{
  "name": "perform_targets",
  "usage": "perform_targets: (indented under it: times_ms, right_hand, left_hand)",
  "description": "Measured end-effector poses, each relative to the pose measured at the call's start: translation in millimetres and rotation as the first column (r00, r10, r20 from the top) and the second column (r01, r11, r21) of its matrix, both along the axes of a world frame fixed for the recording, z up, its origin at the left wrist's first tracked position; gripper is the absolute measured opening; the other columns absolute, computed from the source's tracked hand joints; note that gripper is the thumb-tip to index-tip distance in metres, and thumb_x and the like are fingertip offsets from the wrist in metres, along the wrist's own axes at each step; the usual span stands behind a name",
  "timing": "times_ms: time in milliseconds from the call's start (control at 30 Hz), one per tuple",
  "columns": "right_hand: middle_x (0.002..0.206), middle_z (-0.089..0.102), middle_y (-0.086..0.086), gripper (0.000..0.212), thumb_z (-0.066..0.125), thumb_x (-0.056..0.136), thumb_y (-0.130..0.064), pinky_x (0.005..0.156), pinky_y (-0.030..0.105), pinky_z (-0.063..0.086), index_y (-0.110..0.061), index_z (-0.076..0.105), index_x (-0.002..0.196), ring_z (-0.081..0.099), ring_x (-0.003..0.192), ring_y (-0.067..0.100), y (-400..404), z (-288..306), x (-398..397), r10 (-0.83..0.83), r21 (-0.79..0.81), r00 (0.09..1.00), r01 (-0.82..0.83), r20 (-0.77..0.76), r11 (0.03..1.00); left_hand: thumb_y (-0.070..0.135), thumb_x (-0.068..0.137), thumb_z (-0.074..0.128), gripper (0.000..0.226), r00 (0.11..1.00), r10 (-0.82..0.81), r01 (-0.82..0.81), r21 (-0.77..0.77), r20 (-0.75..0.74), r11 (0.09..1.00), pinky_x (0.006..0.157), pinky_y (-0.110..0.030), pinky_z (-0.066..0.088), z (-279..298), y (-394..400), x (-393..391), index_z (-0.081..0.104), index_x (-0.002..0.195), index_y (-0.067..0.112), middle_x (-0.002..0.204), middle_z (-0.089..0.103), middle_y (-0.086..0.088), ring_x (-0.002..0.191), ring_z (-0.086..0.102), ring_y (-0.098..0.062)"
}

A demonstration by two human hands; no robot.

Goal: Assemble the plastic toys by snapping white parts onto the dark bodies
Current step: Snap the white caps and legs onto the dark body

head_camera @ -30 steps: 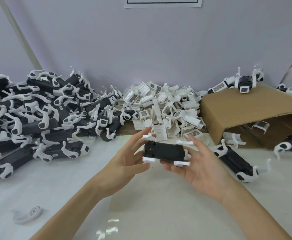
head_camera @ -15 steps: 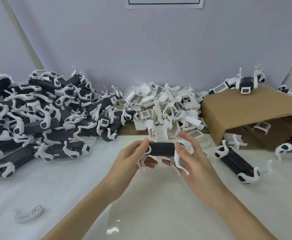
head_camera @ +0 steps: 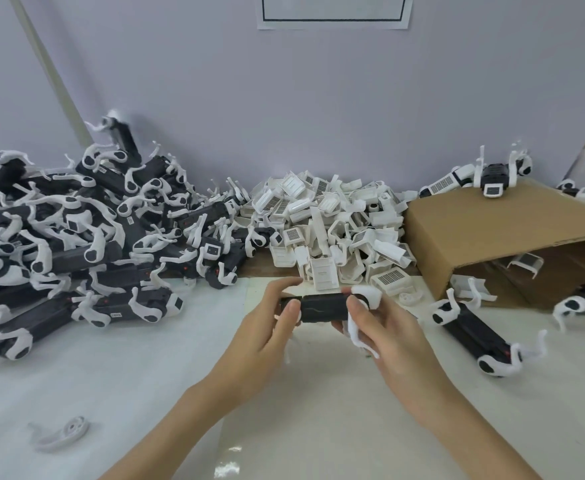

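Note:
A dark toy body (head_camera: 322,308) with white legs is held level over the white table, just in front of the heap of white parts (head_camera: 332,230). My left hand (head_camera: 266,327) grips its left end, thumb on the near side and fingers curled over the top. My right hand (head_camera: 384,327) grips the right end, where a white leg (head_camera: 358,336) sticks down between the fingers. Both hands hide much of the toy's ends.
A big pile of assembled dark toys (head_camera: 76,237) fills the left. A tipped cardboard box (head_camera: 491,230) lies at the right with a toy (head_camera: 491,178) on top. Another toy (head_camera: 471,334) lies before the box. One loose white leg (head_camera: 62,433) rests near left.
The toy has been turned over, from its underside with legs spread to its dark back facing me. Both hands have closed tighter round its ends and dropped a little.

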State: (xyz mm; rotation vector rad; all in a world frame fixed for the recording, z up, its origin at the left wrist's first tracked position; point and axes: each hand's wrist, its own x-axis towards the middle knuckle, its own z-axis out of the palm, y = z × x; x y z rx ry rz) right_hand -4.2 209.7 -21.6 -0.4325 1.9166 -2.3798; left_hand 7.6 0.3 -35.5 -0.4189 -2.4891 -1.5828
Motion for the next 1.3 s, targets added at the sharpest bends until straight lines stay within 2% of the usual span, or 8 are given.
perform_targets:
  times_ms: [100,267,433,567,633,767,1067,1300]
  right_hand:
    - [0.08,0.067,-0.012,0.016,0.077,0.087,-0.039,0.068,0.013,0.048,-0.03,0.069,0.098,0.062,0.072,0.006,-1,-1,4,-0.086,0.12,0.987,0.102,-0.133,0.988]
    - [0.107,0.077,-0.007,0.044,0.08,0.083,-0.053,0.092,0.029,0.056,-0.024,0.069,0.115,0.073,0.105,0.011,-7,-5,9,-0.206,0.196,0.942,0.262,-0.266,0.945]
    - [0.127,0.073,0.006,0.047,0.04,0.109,-0.045,0.107,0.046,0.051,-0.015,0.062,0.138,0.066,0.125,0.023,1,-4,3,-0.039,0.057,0.992,0.046,-0.116,0.997]
    - [0.136,0.064,-0.024,0.048,0.059,0.106,-0.015,0.096,0.016,0.049,-0.049,0.054,0.14,0.062,0.123,-0.002,4,-8,2,0.137,0.505,0.939,0.044,-0.317,0.862]
    - [0.115,0.069,-0.033,0.055,0.073,0.097,-0.017,0.084,0.005,0.045,-0.064,0.056,0.12,0.066,0.107,-0.009,0,-13,4,0.095,0.549,0.928,0.128,-0.359,0.826]
    - [0.105,0.074,-0.021,0.041,0.08,0.092,-0.014,0.079,0.015,0.054,-0.046,0.068,0.115,0.071,0.099,0.003,4,-12,2,0.009,0.495,0.87,0.272,-0.494,0.825]
    - [0.119,0.068,-0.012,0.058,0.076,0.076,0.016,0.096,0.029,0.053,-0.022,0.072,0.12,0.064,0.113,0.006,11,-10,-2,-0.123,0.491,0.784,0.493,-0.608,0.719]
    - [0.116,0.061,-0.006,0.053,0.082,0.078,0.008,0.091,0.007,0.043,-0.023,0.073,0.12,0.057,0.108,-0.004,7,-11,1,-0.099,0.522,0.777,0.505,-0.621,0.687]
  left_hand:
    - [0.042,0.113,0.034,0.039,0.979,0.028,-0.074,-0.226,-0.2,0.971,0.104,-0.029,0.046,-3,-2,-2,0.052,0.146,0.033,0.126,0.064,0.016,0.119,0.058,-0.008]
    - [0.036,0.103,0.068,0.047,0.899,-0.049,-0.169,-0.447,-0.436,0.878,0.101,-0.024,0.047,-4,-1,-3,0.055,0.147,0.025,0.142,0.056,0.008,0.124,0.054,-0.011]
    - [0.015,0.106,0.063,0.026,0.98,-0.011,-0.014,-0.126,-0.199,0.992,0.091,-0.031,0.057,-7,-3,-6,0.061,0.13,0.024,0.114,0.074,0.015,0.104,0.071,-0.011]
    - [0.007,0.109,0.057,0.034,0.985,-0.118,0.131,0.094,-0.129,0.987,0.095,-0.014,0.05,-2,0,-2,0.057,0.138,0.025,0.124,0.074,0.013,0.119,0.07,-0.009]
    - [0.008,0.108,0.06,0.034,0.974,-0.142,0.144,-0.005,-0.179,0.99,0.095,-0.016,0.05,-2,1,0,0.058,0.134,0.03,0.123,0.072,0.018,0.117,0.07,-0.007]
    - [0.027,0.104,0.07,0.041,0.864,-0.127,-0.093,-0.403,-0.487,0.91,0.097,-0.033,0.052,-5,-4,-4,0.057,0.142,0.02,0.133,0.063,0.013,0.121,0.06,-0.013]
    - [0.041,0.078,0.094,0.088,0.944,-0.27,0.244,-0.149,-0.191,0.958,0.093,-0.026,0.055,13,-5,1,0.048,0.152,0.029,0.129,0.057,0.013,0.111,0.067,-0.021]
    - [0.039,0.095,0.064,0.024,0.994,-0.108,0.104,0.269,0.003,0.958,0.069,-0.04,0.061,16,9,4,0.071,0.108,0.019,0.096,0.072,-0.005,0.084,0.072,-0.026]
